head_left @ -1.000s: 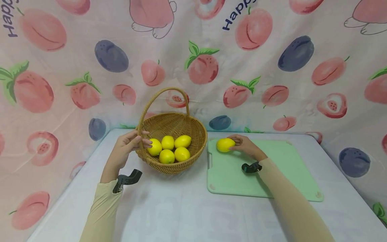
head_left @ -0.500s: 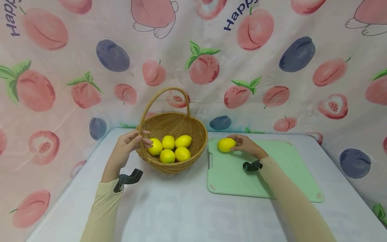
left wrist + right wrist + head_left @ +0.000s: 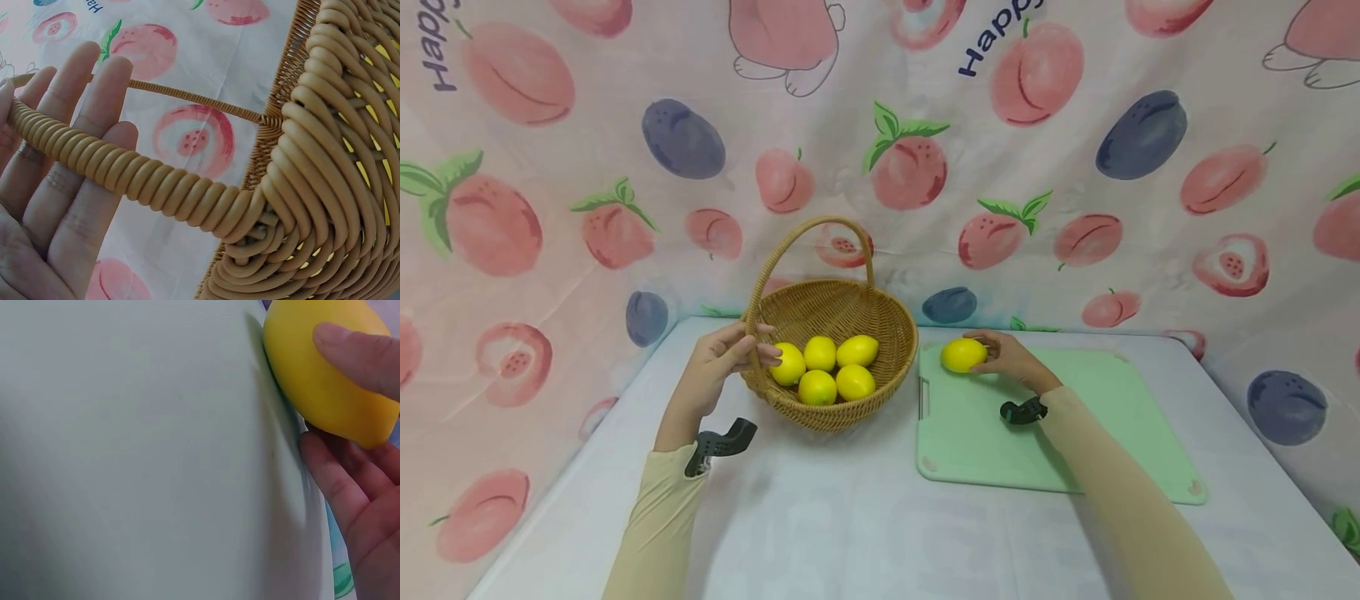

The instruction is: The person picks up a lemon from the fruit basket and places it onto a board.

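Pinching one lemon (image 3: 962, 356) between thumb and fingers, the right hand (image 3: 1011, 360) reaches over the far left corner of one green board (image 3: 985, 442); whether the lemon rests there is unclear. The left hand (image 3: 715, 362), fingers nearly straight, loosely holds the handle (image 3: 150, 178) of the single basket (image 3: 831, 304), left of the board. A light, even pinch would probably suit so smooth a lemon; the left need only steady. Inside the basket lie five more lemons (image 3: 855, 382), six altogether.
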The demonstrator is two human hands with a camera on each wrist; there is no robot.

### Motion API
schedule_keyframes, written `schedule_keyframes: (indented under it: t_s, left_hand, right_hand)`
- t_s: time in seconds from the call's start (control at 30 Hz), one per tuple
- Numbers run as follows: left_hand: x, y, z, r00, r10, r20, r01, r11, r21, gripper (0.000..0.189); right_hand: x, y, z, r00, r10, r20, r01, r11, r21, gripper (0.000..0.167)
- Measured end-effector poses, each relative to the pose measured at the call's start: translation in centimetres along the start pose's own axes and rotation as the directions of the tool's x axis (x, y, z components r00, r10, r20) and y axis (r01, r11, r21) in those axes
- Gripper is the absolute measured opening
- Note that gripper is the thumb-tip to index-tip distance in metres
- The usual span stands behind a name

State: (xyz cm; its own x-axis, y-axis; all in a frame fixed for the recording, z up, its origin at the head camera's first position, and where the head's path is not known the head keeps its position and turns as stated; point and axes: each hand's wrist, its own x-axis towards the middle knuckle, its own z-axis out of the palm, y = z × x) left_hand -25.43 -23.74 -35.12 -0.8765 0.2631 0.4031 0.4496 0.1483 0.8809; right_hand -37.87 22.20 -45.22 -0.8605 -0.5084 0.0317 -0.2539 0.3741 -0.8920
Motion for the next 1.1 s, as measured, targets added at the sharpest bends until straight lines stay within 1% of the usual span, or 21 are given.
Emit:
schedule_keyframes:
  t_s: [0.13,0.4,0.7,0.8,0.9,1.1]
  left_hand:
    - [0.01,0.09,0.05,1.0,-0.002,0.0,0.002,1.0,0.003,0.023]
    - [0.05,0.12,0.1,1.0,-0.011,-0.006,0.011,1.0,0.011,0.023]
    - [0.13,0.25,0.2,1.0,-0.007,-0.002,0.007,1.0,0.014,0.023]
    - [0.15,0.28,0.22,1.0,-0.009,-0.005,0.009,1.0,0.018,0.023]
    - [0.16,0.25,0.2,1.0,-0.014,-0.007,0.014,1.0,0.022,0.023]
    - [0.2,0.12,0.14,1.0,-0.015,-0.006,0.015,1.0,0.018,0.022]
  right_hand:
    - [0.16,0.05,-0.04,1.0,-0.003,-0.013,0.003,1.0,-0.021,0.068]
    - [0.64,0.5,-0.07,0.998,0.029,-0.049,-0.032,0.998,-0.046,0.067]
    - [0.86,0.36,0.14,0.998,0.012,-0.062,-0.016,0.998,-0.066,0.069]
    - [0.89,0.33,0.16,0.999,-0.002,-0.051,-0.002,0.997,-0.076,0.066]
    - [0.94,0.34,0.14,1.0,-0.017,-0.02,0.016,0.996,-0.09,0.064]
    - [0.77,0.18,0.17,0.999,-0.03,0.044,0.033,0.998,-0.061,0.065]
